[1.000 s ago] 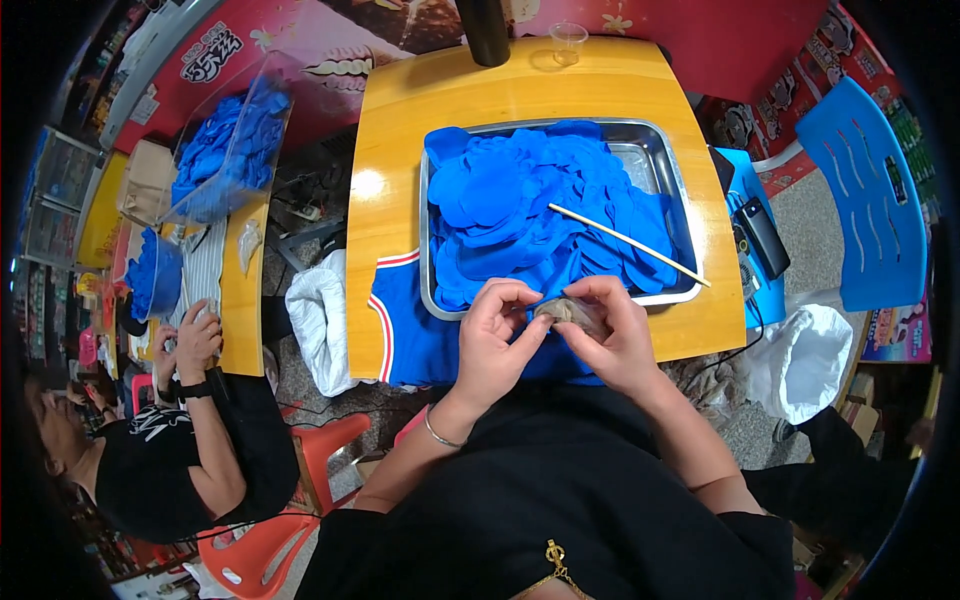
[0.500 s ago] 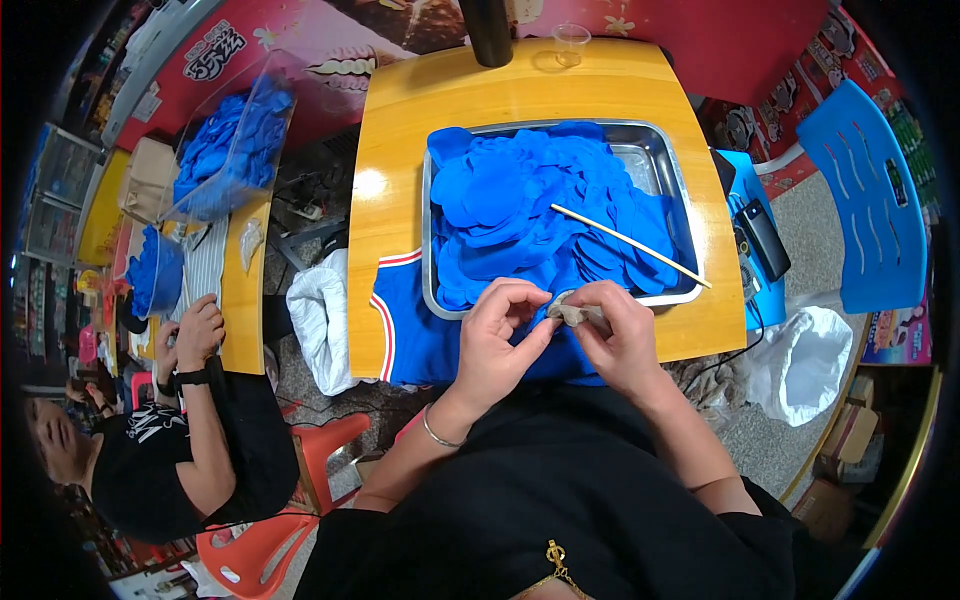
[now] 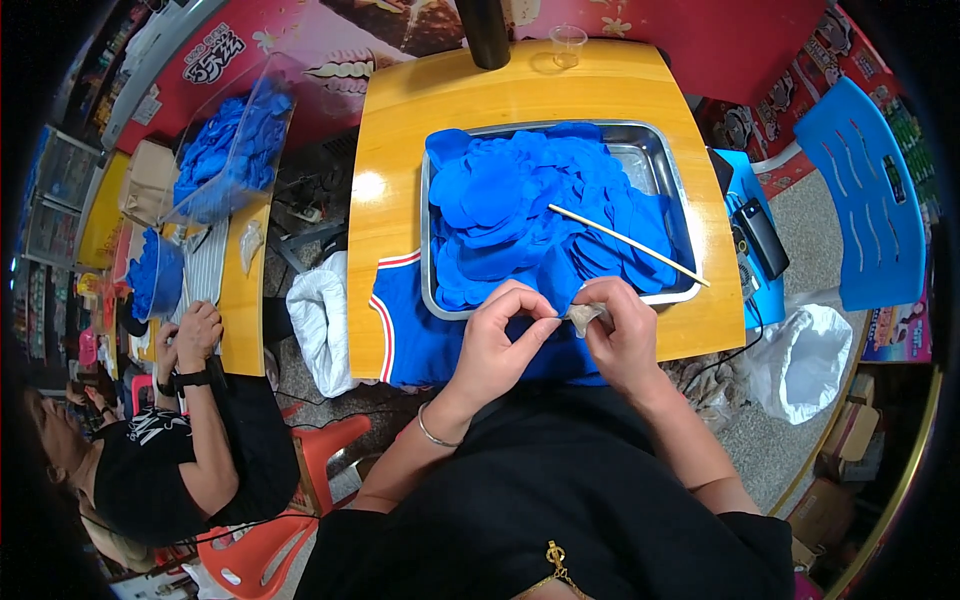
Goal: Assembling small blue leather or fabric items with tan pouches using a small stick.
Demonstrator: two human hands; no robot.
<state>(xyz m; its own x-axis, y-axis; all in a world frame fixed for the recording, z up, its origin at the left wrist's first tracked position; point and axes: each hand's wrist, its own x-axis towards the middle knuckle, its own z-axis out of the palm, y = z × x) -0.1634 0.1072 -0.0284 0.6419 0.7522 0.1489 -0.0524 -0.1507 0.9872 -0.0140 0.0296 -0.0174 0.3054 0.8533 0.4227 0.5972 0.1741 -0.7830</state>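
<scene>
A metal tray point(image 3: 655, 135) holds a heap of thin blue fabric pieces point(image 3: 495, 200) with rounded edges. Just in front of its near rim, my left hand point(image 3: 503, 338) is closed, thumb against forefinger, on the edge of one blue fabric piece point(image 3: 558, 280) that stands up between my hands. My right hand point(image 3: 622, 330) is also closed, its fingers on a small greyish see-through plastic bag point(image 3: 584, 318); whether it grips the blue piece too is hidden. Beneath my hands lies a blue garment point(image 3: 410, 335) with red and white trim.
A thin wooden stick point(image 3: 630, 242) lies across the heap and the tray's right rim. At the table's far edge stands a clear plastic cup point(image 3: 567, 48). On the left, a co-worker point(image 3: 150, 455) sits at another table beside clear bins of blue pieces point(image 3: 232, 150). A blue chair point(image 3: 868, 200) is at right.
The blue piece between my hands now stands higher, toward the tray. My right fingers and the small bag have shifted slightly right, away from my left fingertips. The co-worker's head has turned.
</scene>
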